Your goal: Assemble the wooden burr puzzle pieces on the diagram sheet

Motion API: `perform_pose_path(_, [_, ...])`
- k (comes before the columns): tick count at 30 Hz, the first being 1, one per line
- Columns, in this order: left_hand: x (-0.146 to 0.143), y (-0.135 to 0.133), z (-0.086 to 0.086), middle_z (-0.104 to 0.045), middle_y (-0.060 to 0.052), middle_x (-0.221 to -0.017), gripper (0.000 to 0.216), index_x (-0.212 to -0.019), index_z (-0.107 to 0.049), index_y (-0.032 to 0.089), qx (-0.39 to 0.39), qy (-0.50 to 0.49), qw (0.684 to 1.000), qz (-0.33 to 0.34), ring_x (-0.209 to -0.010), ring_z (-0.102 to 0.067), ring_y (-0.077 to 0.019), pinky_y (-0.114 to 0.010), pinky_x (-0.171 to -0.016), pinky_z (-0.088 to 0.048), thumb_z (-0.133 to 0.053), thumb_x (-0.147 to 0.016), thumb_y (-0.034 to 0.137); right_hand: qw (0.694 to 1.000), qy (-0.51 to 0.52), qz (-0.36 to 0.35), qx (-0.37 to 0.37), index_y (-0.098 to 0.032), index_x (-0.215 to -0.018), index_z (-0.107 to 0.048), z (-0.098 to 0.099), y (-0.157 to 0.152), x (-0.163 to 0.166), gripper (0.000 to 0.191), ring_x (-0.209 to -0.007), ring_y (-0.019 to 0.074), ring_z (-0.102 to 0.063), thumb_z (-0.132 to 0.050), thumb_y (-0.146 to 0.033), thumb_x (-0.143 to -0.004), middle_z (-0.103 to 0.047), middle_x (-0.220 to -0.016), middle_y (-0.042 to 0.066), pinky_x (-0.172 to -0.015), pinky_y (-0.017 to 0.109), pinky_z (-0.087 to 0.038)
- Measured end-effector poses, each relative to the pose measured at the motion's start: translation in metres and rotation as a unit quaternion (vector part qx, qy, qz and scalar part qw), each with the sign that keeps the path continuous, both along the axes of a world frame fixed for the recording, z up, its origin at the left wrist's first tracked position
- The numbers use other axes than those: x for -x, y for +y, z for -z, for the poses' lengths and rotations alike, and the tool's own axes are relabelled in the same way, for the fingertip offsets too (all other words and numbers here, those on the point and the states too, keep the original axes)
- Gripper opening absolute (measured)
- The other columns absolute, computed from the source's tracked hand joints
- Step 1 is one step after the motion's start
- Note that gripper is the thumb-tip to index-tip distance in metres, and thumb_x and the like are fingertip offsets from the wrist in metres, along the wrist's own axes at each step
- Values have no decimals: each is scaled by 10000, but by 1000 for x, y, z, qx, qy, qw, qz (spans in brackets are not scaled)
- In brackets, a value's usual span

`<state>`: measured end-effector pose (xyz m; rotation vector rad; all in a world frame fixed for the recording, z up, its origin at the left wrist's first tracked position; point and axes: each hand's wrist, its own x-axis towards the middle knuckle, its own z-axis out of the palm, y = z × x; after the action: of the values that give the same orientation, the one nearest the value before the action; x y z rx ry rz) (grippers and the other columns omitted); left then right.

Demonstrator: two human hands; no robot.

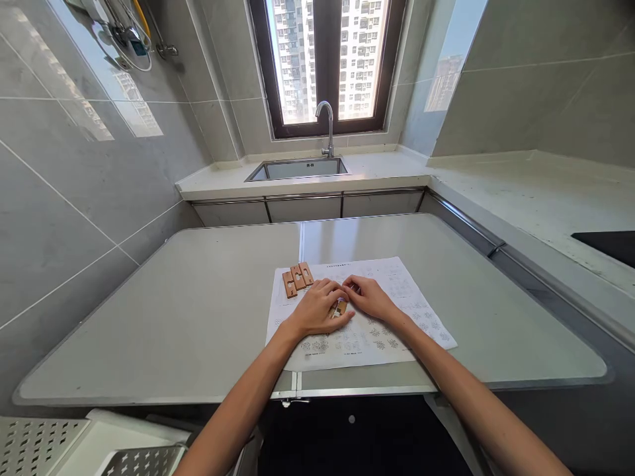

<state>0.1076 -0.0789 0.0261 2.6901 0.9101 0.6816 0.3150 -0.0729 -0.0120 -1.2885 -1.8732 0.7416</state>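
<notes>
Desk [198, 317] stretches pale and bare on the left, printed sheet [397, 311] spread at its middle. Three notched wooden pieces [297, 277] lie side by side on the sheet's upper left corner. Just right of them, left hand [317, 309] is curled over a small wooden piece [340, 308], fingers closed around it. Right hand [370, 299] meets it, fingertips pinching that same piece. Both hands rest low on the sheet.
</notes>
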Motion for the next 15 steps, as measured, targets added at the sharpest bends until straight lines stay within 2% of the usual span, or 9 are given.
perform_pose_path(2, [4,3,-3,-713,-83,-1148,236,-1025,-719,240,-3,-8,998,-56,-1090,-635,-265,-423,-1026,-464,-528,-1005,377,1000,2,1,-3,-218,-924,-702,0,1,0,221,-733,193,-650,-564,-379,-985,-758,-864,28,-697,311,-493])
perform_pose_path(4, [9,7,-5,-707,-107,-1117,327,-1010,-710,222,-2,-15,993,-118,-1029,-644,-266,-431,-963,-473,-402,-1057,321,1000,2,-1,-4,-220,-933,-696,-1,1,1,230,-732,192,-641,-553,-390,-995,-754,-878,30,-697,317,-489])
perform_pose_path(7, [15,12,-5,-707,-92,-883,356,-957,-696,212,18,-8,982,-185,-799,-652,-258,-404,-801,-481,-382,-1071,335,1000,1,-24,-2,-224,-952,-687,-5,-2,2,241,-726,185,-626,-552,-416,-1005,-749,-906,31,-697,321,-491])
perform_pose_path(9, [16,14,-4,-679,-65,-738,363,-900,-695,217,36,5,979,-202,-696,-638,-253,-386,-749,-465,-406,-1067,360,999,-4,-51,3,-229,-993,-691,-9,-6,3,239,-728,182,-617,-604,-451,-980,-744,-941,33,-701,323,-499])
perform_pose_path(11, [16,15,-2,-667,-58,-682,380,-857,-697,221,50,14,978,-202,-668,-640,-258,-381,-741,-457,-421,-1064,383,997,-11,-82,8,-238,-1061,-699,-14,-11,4,297,-736,181,-607,-709,-493,-909,-738,-994,36,-705,326,-505])
perform_pose_path(15, [15,14,-1,-695,-52,-692,392,-818,-700,234,80,15,981,-177,-665,-657,-255,-362,-734,-450,-442,-1060,403,990,-30,-136,18,-280,-1273,-665,-21,-18,3,671,-811,205,-603,-907,-532,-700,-706,-1128,43,-735,340,-524])
